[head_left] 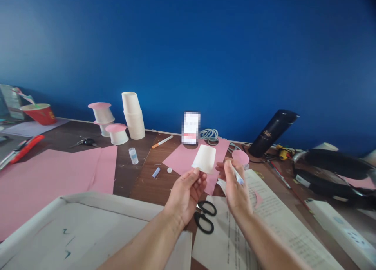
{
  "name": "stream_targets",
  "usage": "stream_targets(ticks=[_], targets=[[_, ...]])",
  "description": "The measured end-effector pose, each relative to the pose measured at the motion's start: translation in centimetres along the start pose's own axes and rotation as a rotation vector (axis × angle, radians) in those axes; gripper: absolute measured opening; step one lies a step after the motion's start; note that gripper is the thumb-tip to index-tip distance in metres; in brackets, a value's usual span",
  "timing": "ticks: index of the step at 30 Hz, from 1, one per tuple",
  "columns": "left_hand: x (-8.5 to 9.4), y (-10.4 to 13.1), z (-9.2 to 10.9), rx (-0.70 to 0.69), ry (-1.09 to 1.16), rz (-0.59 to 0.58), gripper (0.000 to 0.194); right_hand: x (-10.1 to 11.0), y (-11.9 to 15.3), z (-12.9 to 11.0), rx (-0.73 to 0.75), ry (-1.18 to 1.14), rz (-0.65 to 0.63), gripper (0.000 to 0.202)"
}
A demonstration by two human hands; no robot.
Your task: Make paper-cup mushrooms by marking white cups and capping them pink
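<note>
My left hand [188, 193] pinches a white paper cup [205, 159] near its rim. The cup is upside down, slightly tilted, above a sheet of pink paper [183, 156]. My right hand [235, 186], just right of the cup, is closed around a slim white and blue tube [238, 176] whose tip points away from the cup; its exact kind is unclear. Below my left hand lie black-handled scissors [205, 219], their blades mostly hidden. A small clear bottle [133, 155], a blue cap [156, 172] and a white cap [169, 170] are on the table to the left.
Stacked white cups [134, 117] stand beside cups topped with pink discs [116, 128]. A phone [190, 128] leans on the blue wall. A black bottle [272, 133], a power strip [340, 227] and printed paper [282, 219] are right. A white box lid [88, 231] fills the front left.
</note>
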State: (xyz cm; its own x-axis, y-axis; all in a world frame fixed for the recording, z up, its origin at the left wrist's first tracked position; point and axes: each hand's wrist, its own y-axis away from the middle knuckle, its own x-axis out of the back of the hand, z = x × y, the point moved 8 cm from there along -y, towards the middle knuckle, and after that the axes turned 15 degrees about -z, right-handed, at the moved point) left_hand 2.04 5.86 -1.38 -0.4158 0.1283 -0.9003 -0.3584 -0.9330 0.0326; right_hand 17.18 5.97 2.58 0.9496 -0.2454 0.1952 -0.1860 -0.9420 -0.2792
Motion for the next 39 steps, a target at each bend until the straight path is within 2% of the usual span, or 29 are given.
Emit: stream_targets(ticks=[4, 6, 11, 15, 18, 21, 24, 27, 29, 33, 39], targets=[[-0.6, 0.2, -0.7, 0.090, 0.013, -0.044, 0.008, -2.3, -0.7, 1.9, -0.087, -0.243, -0.249, 0.042], [-0.8, 0.3, -0.8, 0.114, -0.005, -0.053, 0.008, -3.3, -0.6, 2.0, -0.124, -0.339, -0.320, 0.039], [-0.7, 0.4, -0.9, 0.113, -0.054, -0.027, 0.010, -3.2, -0.5, 1.8, -0.140, -0.380, -0.251, 0.031], [-0.9, 0.4, -0.9, 0.104, -0.094, -0.054, 0.011, -3.1, -0.2, 2.6, -0.168, -0.305, -0.252, 0.035], [-0.8, 0.3, -0.6, 0.078, -0.098, -0.040, 0.011, -1.9, 0.0, 2.6, -0.164, -0.170, -0.142, 0.041], [-0.4, 0.3, -0.3, 0.040, -0.086, 0.005, 0.010, -0.6, 0.2, 1.0, -0.054, -0.053, 0.000, 0.044], [-0.1, 0.3, -0.1, 0.016, -0.072, 0.038, 0.009, -0.1, 0.8, -2.2, 0.159, 0.104, 0.038, 0.039], [0.0, 0.2, 0.0, 0.003, -0.063, 0.042, 0.009, -0.9, 2.1, -5.4, 0.371, 0.322, -0.029, 0.030], [-0.1, 0.0, 0.1, -0.008, -0.068, 0.024, 0.011, -1.7, 2.8, -6.5, 0.466, 0.393, -0.104, 0.025], [-0.1, -0.3, 0.2, -0.021, -0.073, -0.015, 0.013, -2.7, 3.3, -6.9, 0.516, 0.477, -0.180, 0.019], [0.0, -0.2, 0.0, -0.012, -0.074, -0.014, 0.012, -2.6, 3.1, -6.7, 0.519, 0.582, -0.125, 0.016]])
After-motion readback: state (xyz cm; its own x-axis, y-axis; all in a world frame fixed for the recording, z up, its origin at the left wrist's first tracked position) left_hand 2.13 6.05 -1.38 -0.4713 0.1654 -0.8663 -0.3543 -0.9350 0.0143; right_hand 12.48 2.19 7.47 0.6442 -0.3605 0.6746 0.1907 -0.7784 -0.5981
